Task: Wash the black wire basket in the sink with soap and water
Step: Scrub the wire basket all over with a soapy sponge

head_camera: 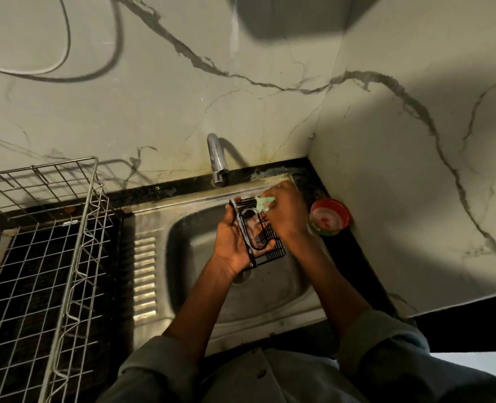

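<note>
Black wire basket (pixel 258 231) is what I see at the centre of my view, held up over the bowl of the steel sink (pixel 270 298), above the drain. It is tilted, with its grid side turned toward 3 o'clock and its solid black edge toward 9 o'clock.

My left hand (pixel 235 242) comes from 7 o'clock and carries the basket from its 9 o'clock side; the palm is turned up and the fingers are curled round the black edge, so this hand grips it. My right hand (pixel 284 210) comes from 5 o'clock and lies over the upper end of the basket. Its fingers are closed on a green scrub pad (pixel 262 202) and press it against the wires at 12 o'clock of the basket. Some pale foam shows on the pad.

At 12 o'clock of the sink a chrome tap (pixel 216 158) stands at the marble wall; I cannot tell if water runs from it. At 3 o'clock, just beside the right hand, a small red and green tub (pixel 331 216) sits on the dark surface (pixel 342 257) in the corner. At 9 o'clock a large metal wire rack (pixel 75 242) stands beside the ribbed drainboard.
</note>
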{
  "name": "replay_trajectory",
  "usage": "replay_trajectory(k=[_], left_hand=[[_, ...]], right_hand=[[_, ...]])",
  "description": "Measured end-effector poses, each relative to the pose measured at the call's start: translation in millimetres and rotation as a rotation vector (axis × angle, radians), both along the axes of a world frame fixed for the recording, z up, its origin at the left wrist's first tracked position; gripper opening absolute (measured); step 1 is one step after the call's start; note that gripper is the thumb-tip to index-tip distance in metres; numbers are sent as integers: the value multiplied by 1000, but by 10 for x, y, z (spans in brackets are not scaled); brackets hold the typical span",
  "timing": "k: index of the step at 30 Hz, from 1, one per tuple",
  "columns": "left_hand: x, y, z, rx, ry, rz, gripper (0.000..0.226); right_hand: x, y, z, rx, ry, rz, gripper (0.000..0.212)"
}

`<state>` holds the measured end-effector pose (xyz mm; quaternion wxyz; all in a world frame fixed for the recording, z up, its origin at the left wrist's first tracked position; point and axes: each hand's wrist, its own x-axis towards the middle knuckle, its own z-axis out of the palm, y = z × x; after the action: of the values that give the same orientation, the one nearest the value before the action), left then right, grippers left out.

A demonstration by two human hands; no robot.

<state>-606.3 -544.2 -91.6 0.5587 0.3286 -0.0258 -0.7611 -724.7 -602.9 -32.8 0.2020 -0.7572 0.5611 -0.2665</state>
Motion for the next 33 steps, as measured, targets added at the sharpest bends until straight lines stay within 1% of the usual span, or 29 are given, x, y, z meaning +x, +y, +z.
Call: replay_trajectory(k=[1, 4, 8, 10, 12, 14, 17, 19, 21, 22, 24, 26, 27, 28, 29, 31, 32, 33], left_hand=[[21, -10, -2, 3, -1, 6, 75], [32, -6, 0, 13, 22, 56, 72], [31, 8, 8, 15, -17, 68, 73], [62, 10, -12, 25, -15, 77, 72], [82, 8, -2, 19, 0, 89, 72], [70, 2, 12, 21, 7, 76, 73], [49, -27, -5, 41, -26, 66, 72], [62, -36, 7, 38, -32, 79, 71], [97, -39, 34, 26, -31, 94, 73], [119, -43, 23, 23, -25, 102, 75], [173, -38, -14, 31, -20, 128, 77], [233, -44, -50, 13, 14, 159, 77], [238, -45, -56, 13, 11, 164, 78], [221, -44, -57, 18, -8, 154, 79], [186, -40, -48, 25, -29, 135, 78], [100, -24, -6, 10, -23, 93, 78], [68, -11, 39, 6, -14, 81, 77], [58, -14, 53, 10, -20, 76, 75]], right_hand=[[-39, -36, -11, -1, -10, 13, 32], [-1, 85, -57, 12, -5, 156, 30], [-41, 42, -151, 49, 2, 51, 29], [-13, 41, -162, 145, -41, 110, 26], [40, 109, -159, 188, -104, 112, 21], [37, 93, -178, 158, -154, 32, 16], [40, -6, -152, 144, -186, -98, 22], [119, -9, -116, 132, -219, -134, 23], [170, 65, -107, 87, -244, -80, 17], [168, 108, -107, 68, -226, -2, 15], [97, 183, -125, 55, -100, 155, 20], [4, 212, -170, 44, 37, 220, 27], [-28, 210, -178, 14, 45, 204, 28], [-45, 184, -196, -14, 15, 150, 27], [-38, 139, -201, -30, -43, 62, 23], [22, 53, -182, -17, -148, -108, 8], [79, 52, -165, -5, -167, -127, 5], [133, 84, -161, 5, -158, -83, 10]])
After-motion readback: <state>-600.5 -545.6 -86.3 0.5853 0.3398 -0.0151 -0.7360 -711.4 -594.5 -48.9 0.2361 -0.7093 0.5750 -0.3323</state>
